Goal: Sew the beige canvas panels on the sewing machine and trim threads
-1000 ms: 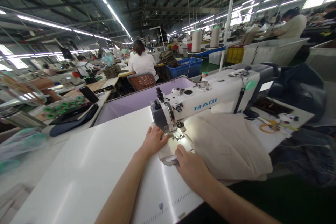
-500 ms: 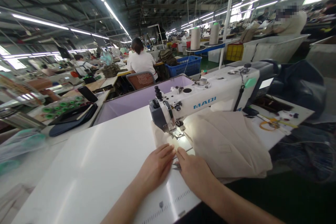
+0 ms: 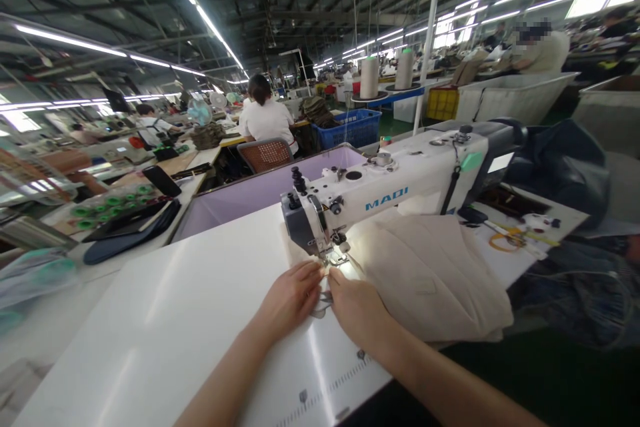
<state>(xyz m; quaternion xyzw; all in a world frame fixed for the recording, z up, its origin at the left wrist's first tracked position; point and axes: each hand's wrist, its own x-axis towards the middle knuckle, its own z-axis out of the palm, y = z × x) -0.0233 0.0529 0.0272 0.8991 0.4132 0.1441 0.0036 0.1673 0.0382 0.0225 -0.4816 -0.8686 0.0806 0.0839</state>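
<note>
Here, just in front of the sewing machine (image 3: 395, 180), the left hand (image 3: 293, 300) and right hand (image 3: 359, 307) pinch beige cloth (image 3: 433, 277) between their fingers (image 3: 309, 272), seemingly to keep it aligned.

Open left of the grip across tabletop (image 3: 195, 303), blocked just ahead by sewing machine (image 3: 383, 183), rightward by beige fabric (image 3: 443, 287)

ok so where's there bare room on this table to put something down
The widest free patch is the white tabletop left of the left forearm, bordered by the lilac bin and sewing machine. A smaller one lies between both forearms. It's crowded near the needle, where left hand and right hand come together, and rightward, under heaped beige cloth.
</note>
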